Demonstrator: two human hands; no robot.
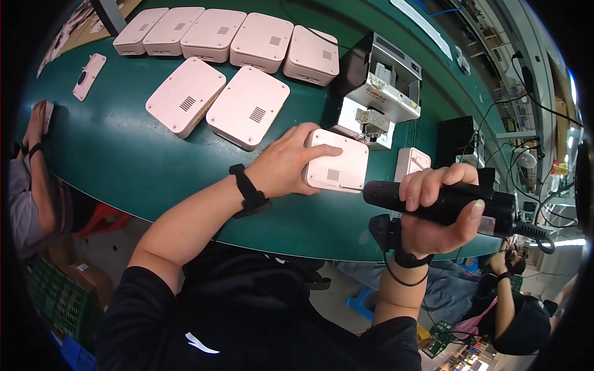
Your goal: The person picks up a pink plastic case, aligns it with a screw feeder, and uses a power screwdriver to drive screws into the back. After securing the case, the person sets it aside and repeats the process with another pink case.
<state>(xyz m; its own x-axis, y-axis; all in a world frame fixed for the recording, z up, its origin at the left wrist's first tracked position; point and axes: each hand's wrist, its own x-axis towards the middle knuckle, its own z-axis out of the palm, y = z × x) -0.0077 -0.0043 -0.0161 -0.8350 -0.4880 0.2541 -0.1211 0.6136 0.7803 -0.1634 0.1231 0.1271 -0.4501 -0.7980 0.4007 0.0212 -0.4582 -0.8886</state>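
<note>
My left hand (289, 162) is closed round the left side of a white square plastic housing (346, 162), its thumb lying across the top face. This housing rests on the green table, with a slotted vent and corner holes on top. In my right hand (442, 198) is a black electric screwdriver (387, 194), held nearly level with its cord leaving the back end. Its thin bit points left over the housing's near edge; whether it touches a screw I cannot tell. Two similar housings, one left (185, 98) and one nearer (249, 106), lie beyond my left hand.
Several white housings (213, 34) stand in a row at the back. A black-and-white screw feeder machine (377, 86) stands behind my work. A small white housing (413, 162) sits right of it. A flat white part (90, 77) lies far left. Other people sit at both sides.
</note>
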